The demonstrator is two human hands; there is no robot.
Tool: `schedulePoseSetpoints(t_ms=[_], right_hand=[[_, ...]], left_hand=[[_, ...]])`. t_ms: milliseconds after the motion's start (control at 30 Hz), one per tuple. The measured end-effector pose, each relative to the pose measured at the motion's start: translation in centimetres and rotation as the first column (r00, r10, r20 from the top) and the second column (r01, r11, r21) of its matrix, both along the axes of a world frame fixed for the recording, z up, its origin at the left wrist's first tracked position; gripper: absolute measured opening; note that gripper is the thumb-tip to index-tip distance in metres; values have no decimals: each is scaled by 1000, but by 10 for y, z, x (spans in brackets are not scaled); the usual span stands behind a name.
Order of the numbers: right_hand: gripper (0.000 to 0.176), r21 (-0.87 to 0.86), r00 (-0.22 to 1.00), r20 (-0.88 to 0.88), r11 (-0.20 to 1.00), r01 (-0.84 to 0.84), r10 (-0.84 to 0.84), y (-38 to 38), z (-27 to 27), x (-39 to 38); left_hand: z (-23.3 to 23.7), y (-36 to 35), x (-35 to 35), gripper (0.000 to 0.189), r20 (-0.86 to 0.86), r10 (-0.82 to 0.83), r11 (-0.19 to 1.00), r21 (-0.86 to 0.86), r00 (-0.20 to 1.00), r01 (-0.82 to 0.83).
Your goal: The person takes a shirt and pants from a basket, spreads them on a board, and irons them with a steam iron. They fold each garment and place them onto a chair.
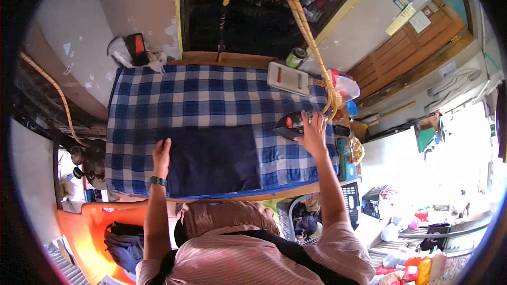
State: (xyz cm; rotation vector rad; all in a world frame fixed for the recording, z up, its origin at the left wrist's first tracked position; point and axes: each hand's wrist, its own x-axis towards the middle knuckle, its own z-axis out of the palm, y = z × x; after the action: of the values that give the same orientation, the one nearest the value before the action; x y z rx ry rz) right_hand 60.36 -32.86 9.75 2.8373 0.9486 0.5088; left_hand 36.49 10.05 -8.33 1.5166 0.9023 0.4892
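Observation:
A dark folded cloth [214,161] lies flat on a table spread with a blue and white checked cloth [195,92]. At the dark cloth's left edge is my left hand [162,154], its fingers close together and pointing up, with nothing seen in them; a watch is on the wrist. To the right of the dark cloth, my right hand [313,133] is on the handle of a black clothes iron [288,125], whose tip points left. The iron rests on the checked cloth, apart from the dark cloth. A wrapped cord runs up from near the iron's rear.
A white tray [288,78] and a green can [296,57] stand at the back right. Small items and a blue box [347,166] line the right edge. An orange chair [100,232] and a basket [301,216] with cloth are near the front edge.

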Motion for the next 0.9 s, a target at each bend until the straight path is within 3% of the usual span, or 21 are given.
schedulePoseSetpoints(t_ms=[67,100,133,200,233,267,333,400,433,467,500,533,567,600,633,667,700,733,800,867,900], right_hand=[[78,-196,963,-267,976,-92,37,-30,-6,52],[78,-190,961,-269,975,-116,62,-39,-4,75],[70,-186,917,-342,942,-281,206,-41,-5,96],[62,-141,789,-393,816,-560,473,-36,-6,123],[65,-230,766,-469,776,-587,440,-26,-3,129],[68,-155,741,-438,769,-620,510,-30,-15,138],[72,-113,725,-555,827,-550,407,-16,-6,132],[65,26,668,-581,831,-555,464,-13,-20,134],[57,122,604,-739,941,-316,299,-12,-28,137],[48,144,471,-870,989,-35,144,-8,-30,138],[48,139,471,-870,989,-47,145,0,-29,138],[42,188,321,-935,977,99,147,7,-27,136],[36,209,166,-971,945,250,171,13,-26,133],[36,211,173,-970,947,243,171,23,-26,120],[35,262,260,-950,894,364,173,37,-33,103],[34,319,345,-925,823,470,161,55,-36,86],[32,308,492,-867,864,399,82,71,-41,68],[29,364,447,-876,858,363,182,92,-17,39],[29,339,214,-931,918,206,295,118,6,16],[33,177,288,-945,982,60,153,166,36,-38],[43,193,322,-926,980,-47,198,184,24,-57]], left_hand=[[-8,12,-3,38,-88,-31,992,118,996,41],[1,9,-7,33,-82,26,974,226,996,-7],[11,4,-11,33,-91,64,971,234,994,-41],[35,-14,-28,32,-85,122,706,707,989,-26],[55,-32,-39,35,-140,79,612,788,987,63],[71,-54,-50,40,-210,43,512,844,977,159],[85,-85,-79,51,-362,-186,380,830,913,407],[64,-102,-112,59,-555,-50,393,753,830,527],[40,-105,-125,60,-547,147,579,723,824,377],[45,-108,-134,56,-617,323,728,647,718,229],[23,-102,-148,51,-499,470,616,776,728,134],[2,-95,-159,46,-357,592,478,877,723,42],[6,-95,-163,46,-355,594,481,876,722,35],[17,-94,-166,41,-348,506,599,800,789,-31],[28,-93,-165,37,-318,418,707,702,851,-85],[30,-94,-160,37,-310,426,708,699,850,-100],[32,-97,-157,34,-284,347,801,586,894,-125],[34,-98,-152,32,-245,268,877,463,932,-130],[35,-95,-139,31,-196,232,759,649,953,-51],[47,-92,-129,28,-237,195,709,704,952,30],[36,-88,-127,24,-215,159,722,691,963,35]])
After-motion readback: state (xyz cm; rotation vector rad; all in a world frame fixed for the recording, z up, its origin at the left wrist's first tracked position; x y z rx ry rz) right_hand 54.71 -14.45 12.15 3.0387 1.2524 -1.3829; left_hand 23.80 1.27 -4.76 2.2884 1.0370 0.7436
